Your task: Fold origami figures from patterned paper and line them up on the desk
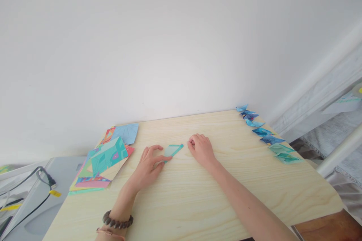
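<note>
A small folded teal paper piece (173,150) lies flat on the light wooden table (198,196), between my two hands. My left hand (149,165) rests on the table with its fingers spread, the index fingertip pressing the paper's lower left end. My right hand (201,148) lies just right of the paper, fingers curled under against the tabletop, apart from the paper by a small gap. Nothing shows inside the curled fingers.
A stack of patterned coloured paper sheets (106,162) lies at the table's left edge. A row of several folded blue and teal paper pieces (268,137) runs along the right edge. A white wall stands behind. Cables (42,180) lie on a grey surface at left.
</note>
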